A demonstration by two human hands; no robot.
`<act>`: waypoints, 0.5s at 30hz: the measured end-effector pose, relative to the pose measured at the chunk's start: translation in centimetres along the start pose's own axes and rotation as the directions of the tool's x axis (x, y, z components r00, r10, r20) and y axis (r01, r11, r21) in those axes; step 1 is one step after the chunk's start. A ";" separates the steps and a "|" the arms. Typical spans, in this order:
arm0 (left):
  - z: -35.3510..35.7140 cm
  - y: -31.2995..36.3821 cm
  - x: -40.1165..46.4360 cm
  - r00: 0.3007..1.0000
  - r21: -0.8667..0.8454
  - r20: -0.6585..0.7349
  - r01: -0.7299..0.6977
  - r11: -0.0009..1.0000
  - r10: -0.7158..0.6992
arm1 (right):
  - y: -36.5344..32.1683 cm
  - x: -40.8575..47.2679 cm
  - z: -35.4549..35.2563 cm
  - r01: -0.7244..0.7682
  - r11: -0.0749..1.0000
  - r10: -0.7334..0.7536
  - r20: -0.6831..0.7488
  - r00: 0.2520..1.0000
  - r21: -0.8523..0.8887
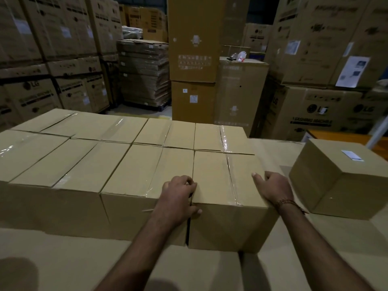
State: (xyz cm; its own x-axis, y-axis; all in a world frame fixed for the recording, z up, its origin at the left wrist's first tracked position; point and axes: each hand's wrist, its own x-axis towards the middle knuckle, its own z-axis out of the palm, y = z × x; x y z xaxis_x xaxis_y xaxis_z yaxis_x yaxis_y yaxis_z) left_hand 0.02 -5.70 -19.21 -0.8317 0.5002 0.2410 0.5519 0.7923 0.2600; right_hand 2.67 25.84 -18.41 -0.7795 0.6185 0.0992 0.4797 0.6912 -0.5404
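Note:
A taped brown cardboard box stands at the right end of the near row of boxes. My left hand grips its left top edge, fingers curled into the gap beside the neighbouring box, thumb on the front face. My right hand holds the box's right top edge, thumb lying on the lid and fingers down the hidden right side. A thread bracelet sits on that wrist.
Two rows of identical taped boxes fill the cardboard-covered surface. A separate box with a white label stands to the right. Tall stacks of appliance cartons surround an aisle behind.

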 end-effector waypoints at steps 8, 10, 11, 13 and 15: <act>-0.4 0.5 -0.1 1.000 -0.004 0.019 0.022 1.000 -0.022 | 0.3 0.2 -0.1 0.028 0.999 -0.029 0.032 0.999 0.024; -0.8 0.7 0.0 0.999 0.007 0.041 0.028 1.000 -0.029 | 0.5 0.1 -0.4 0.022 0.995 -0.029 0.074 0.997 0.094; -1.1 0.9 0.0 0.998 0.019 0.060 0.031 0.999 -0.032 | 0.7 0.0 -0.7 0.017 0.990 -0.030 0.092 0.995 0.138; -2.1 1.5 0.1 0.994 0.021 0.096 0.045 0.999 -0.047 | 1.1 -0.5 -1.4 -0.014 0.978 -0.006 0.093 0.996 0.207; -3.2 2.5 0.1 0.994 -0.037 0.074 0.086 0.996 -0.083 | 1.8 -1.0 -2.1 -0.068 0.975 0.062 0.033 0.997 0.210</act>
State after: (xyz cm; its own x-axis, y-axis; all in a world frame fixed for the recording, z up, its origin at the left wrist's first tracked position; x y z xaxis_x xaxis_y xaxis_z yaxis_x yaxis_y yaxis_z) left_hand 1.53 -4.81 -15.50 -0.8770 0.4569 0.1485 0.4800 0.8189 0.3147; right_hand 5.19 27.24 -17.77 -0.7610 0.6477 0.0374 0.4365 0.5538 -0.7090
